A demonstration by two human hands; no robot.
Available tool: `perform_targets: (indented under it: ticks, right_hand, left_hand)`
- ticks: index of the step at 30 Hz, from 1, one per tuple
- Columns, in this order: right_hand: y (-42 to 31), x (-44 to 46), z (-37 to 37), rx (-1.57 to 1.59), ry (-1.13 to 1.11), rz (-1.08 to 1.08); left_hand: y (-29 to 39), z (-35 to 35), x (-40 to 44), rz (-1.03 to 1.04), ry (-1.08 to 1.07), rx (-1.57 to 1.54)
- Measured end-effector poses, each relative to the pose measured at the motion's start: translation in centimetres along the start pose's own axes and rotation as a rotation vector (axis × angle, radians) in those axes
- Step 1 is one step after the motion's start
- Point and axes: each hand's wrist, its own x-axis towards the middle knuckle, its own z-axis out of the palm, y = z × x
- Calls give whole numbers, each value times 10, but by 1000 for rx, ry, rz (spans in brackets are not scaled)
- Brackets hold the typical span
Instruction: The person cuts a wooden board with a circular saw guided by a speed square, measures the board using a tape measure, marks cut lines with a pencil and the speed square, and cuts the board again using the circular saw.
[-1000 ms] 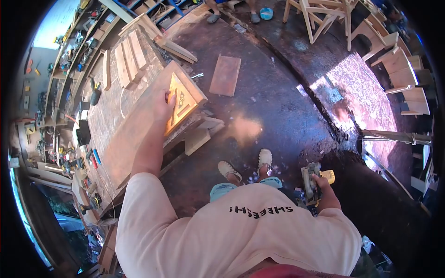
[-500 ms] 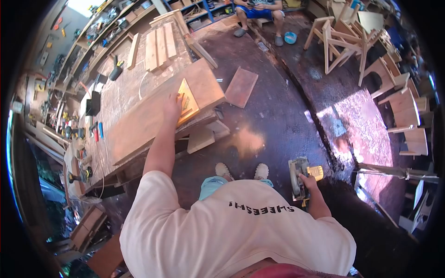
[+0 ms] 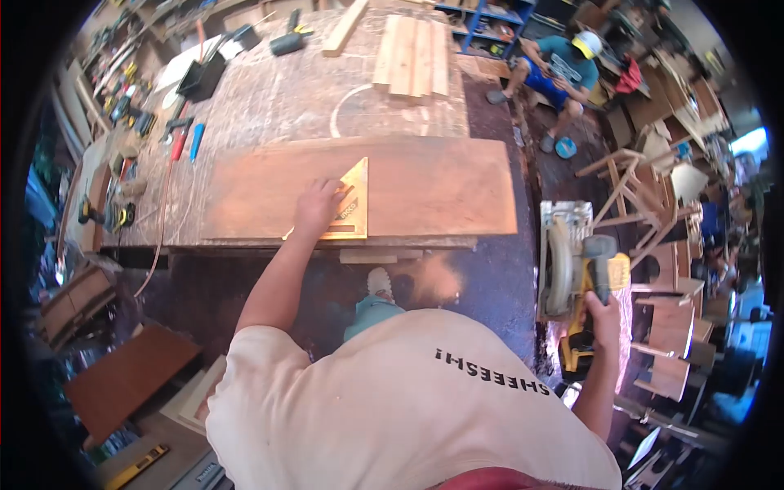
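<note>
My left hand [image 3: 317,211] grips a yellow speed square [image 3: 356,204] and holds it flat on a wide brown wooden board [image 3: 445,184]. The square's base lies along the board's near edge. On my right, clear of the board, my right hand [image 3: 603,317] is closed around the handle of a yellow and black circular saw [image 3: 562,269]. The saw's metal base plate faces up and to the left. Under the board is the worktable [image 3: 269,98], whose near edge the board slightly overhangs.
Several pale planks [image 3: 412,57] lie at the table's far side. A black bin [image 3: 201,77], a blue-handled tool [image 3: 197,142] and a cordless drill [image 3: 140,121] are on the left. Wooden chair frames [image 3: 629,188] stand right. Another person [image 3: 563,69] sits at the back.
My view has turned right, toward the table, so the board lies straight across in front of me. The saw has come up from low beside my leg. The left hand stays on the square.
</note>
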Motion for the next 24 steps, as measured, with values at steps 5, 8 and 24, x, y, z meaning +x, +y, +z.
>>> perform_targets:
  ticks: [5, 8, 24]
  right_hand:
    - [-147, 25, 80, 190, -257, -360]
    - [-230, 48, 166, 234, -441, -404]
    - [-412, 183, 613, -11, -1100, -325]
  left_hand:
    - [-63, -36, -9, 49, 91, -31]
    - [-88, -59, -20, -45, 126, -31]
    - [-102, -64, -33, -246, 150, -172]
